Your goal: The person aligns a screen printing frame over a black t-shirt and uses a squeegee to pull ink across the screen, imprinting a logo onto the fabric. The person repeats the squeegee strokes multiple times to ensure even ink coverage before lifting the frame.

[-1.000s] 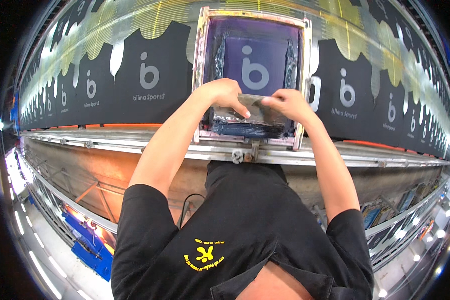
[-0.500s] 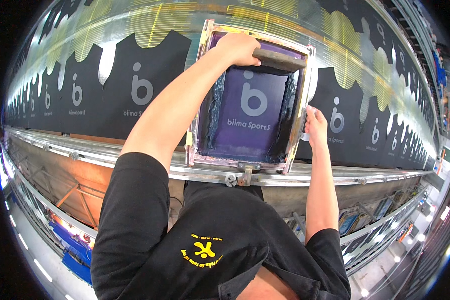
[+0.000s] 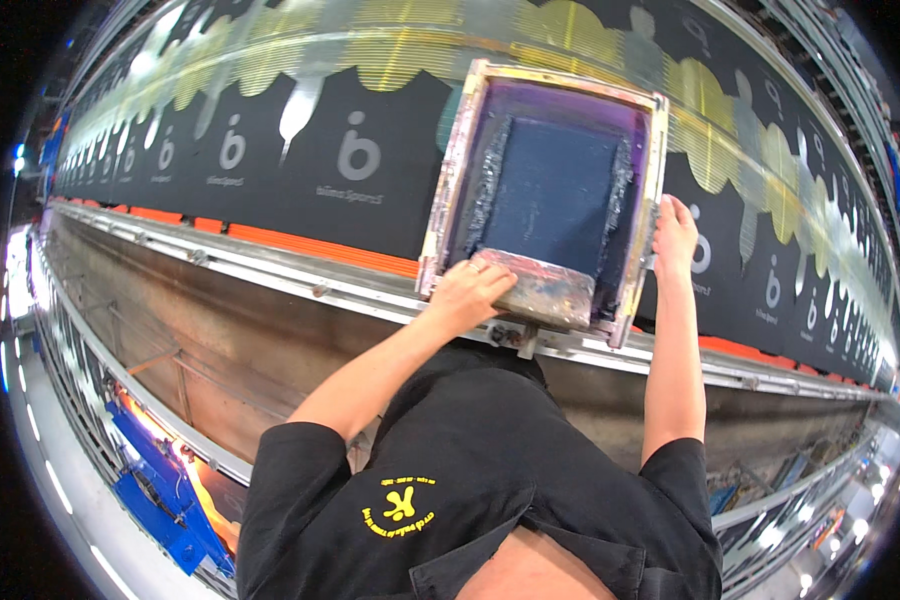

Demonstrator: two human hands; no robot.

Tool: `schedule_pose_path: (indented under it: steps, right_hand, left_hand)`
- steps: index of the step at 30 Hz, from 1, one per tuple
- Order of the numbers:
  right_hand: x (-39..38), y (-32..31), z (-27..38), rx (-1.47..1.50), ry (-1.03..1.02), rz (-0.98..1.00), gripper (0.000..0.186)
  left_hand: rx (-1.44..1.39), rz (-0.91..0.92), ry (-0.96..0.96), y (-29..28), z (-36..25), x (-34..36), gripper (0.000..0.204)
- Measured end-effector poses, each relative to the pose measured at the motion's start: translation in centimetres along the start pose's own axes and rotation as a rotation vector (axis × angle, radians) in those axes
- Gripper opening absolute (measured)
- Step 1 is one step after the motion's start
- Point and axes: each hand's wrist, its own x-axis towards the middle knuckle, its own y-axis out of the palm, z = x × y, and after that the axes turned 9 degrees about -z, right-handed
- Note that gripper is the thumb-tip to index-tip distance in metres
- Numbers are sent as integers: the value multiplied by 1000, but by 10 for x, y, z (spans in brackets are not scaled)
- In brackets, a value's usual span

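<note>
My left hand [image 3: 470, 292] grips the left end of a worn, ink-spattered squeegee [image 3: 550, 292] at the near end of a screen printing frame [image 3: 457, 160]. Dark ink [image 3: 548, 185] covers the middle of the purple mesh, with thick wet ridges along both sides. My right hand [image 3: 674, 232] is closed on the outside of the frame's right edge, around a part I cannot make out clearly.
Black shirt panels [image 3: 365, 205] with pale printed logos lie in rows on the long curved-looking table [image 3: 410, 40], yellow-lined areas between them. A metal rail [image 3: 240, 260] runs along its near edge. Below stand metal framework and blue equipment [image 3: 160, 520].
The squeegee has come from the screen's far end to the near end in my left hand. Ink now hides the logo. My right hand left the squeegee earlier for the frame's edge.
</note>
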Motion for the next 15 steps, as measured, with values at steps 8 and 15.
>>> schedule_pose_path:
  steps: [8,15]
  right_hand:
    - [-41,78,-19,99,-70,-71,33]
    - [-131,267,-76,111,-231,-37,30]
  left_hand:
    - [49,144,-109,-97,48,-12,48]
    - [6,-234,-577,-206,193,-62,35]
